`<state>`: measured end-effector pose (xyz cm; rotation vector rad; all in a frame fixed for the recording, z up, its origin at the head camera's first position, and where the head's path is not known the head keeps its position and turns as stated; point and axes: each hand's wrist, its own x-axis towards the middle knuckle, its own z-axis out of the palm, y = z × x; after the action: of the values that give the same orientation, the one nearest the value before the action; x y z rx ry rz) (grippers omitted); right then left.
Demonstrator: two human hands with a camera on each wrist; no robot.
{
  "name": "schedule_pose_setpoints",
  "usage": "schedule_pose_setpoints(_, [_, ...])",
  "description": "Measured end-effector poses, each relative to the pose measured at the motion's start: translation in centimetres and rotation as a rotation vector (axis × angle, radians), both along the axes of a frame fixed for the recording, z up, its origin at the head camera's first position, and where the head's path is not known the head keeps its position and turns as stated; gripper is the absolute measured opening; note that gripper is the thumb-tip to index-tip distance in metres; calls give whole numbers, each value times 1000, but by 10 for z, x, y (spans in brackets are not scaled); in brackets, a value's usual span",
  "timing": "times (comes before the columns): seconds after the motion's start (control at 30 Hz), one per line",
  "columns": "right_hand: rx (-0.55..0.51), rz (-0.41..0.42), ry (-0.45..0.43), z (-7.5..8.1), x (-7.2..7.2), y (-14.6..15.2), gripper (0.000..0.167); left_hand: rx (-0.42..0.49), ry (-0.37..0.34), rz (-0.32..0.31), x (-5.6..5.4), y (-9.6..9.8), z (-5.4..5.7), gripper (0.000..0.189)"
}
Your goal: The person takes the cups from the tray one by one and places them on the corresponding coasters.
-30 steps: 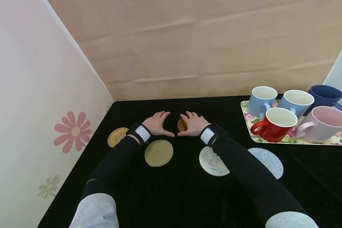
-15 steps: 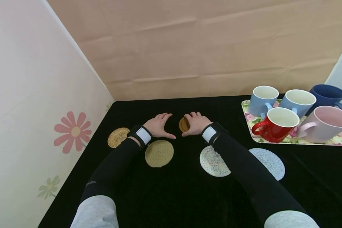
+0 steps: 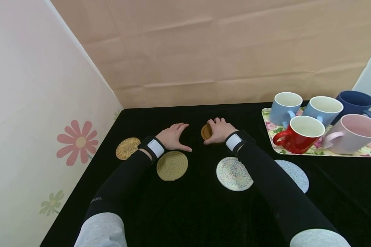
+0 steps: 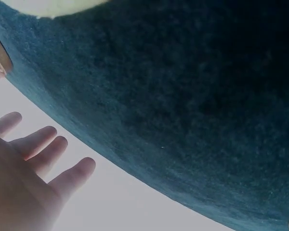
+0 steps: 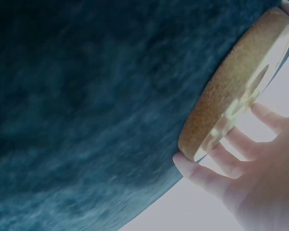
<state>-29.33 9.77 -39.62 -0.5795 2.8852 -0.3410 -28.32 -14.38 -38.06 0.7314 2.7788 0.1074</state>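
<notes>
My right hand (image 3: 221, 132) spans a thick round wooden coaster (image 3: 205, 132) lying on the black cloth. In the right wrist view the coaster (image 5: 226, 91) shows a cork-like brown side, with fingertips (image 5: 185, 164) at one end of its rim and a bit of the thumb at the other. My left hand (image 3: 173, 136) is apart from it to the left, thumb and fingers spread, holding nothing. Its loose fingers (image 4: 77, 175) show in the left wrist view. Just below that hand lies a coiled straw coaster (image 3: 172, 166).
A smaller woven coaster (image 3: 127, 148) lies beyond the left wrist. A patterned white coaster (image 3: 234, 174) and a speckled pale one (image 3: 295, 175) are partly under the right arm. At right, a floral tray (image 3: 269, 127) holds several mugs, the red mug (image 3: 306, 135) in front.
The right hand has moved to the right, taking the wooden coaster with it and widening the gap from the left hand. The left hand has shifted only slightly right.
</notes>
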Motion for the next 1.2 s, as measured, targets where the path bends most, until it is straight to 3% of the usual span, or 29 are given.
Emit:
schedule_pose_setpoints(0.67, [-18, -91, -10, 9, -2, 40, 92, 22, -3, -21, 3, 0, 8, 106])
schedule_pose_setpoints(1.2, [-47, -185, -16, 6, -5, 68, 93, 29, -14, -29, 3, -2, 5, 106])
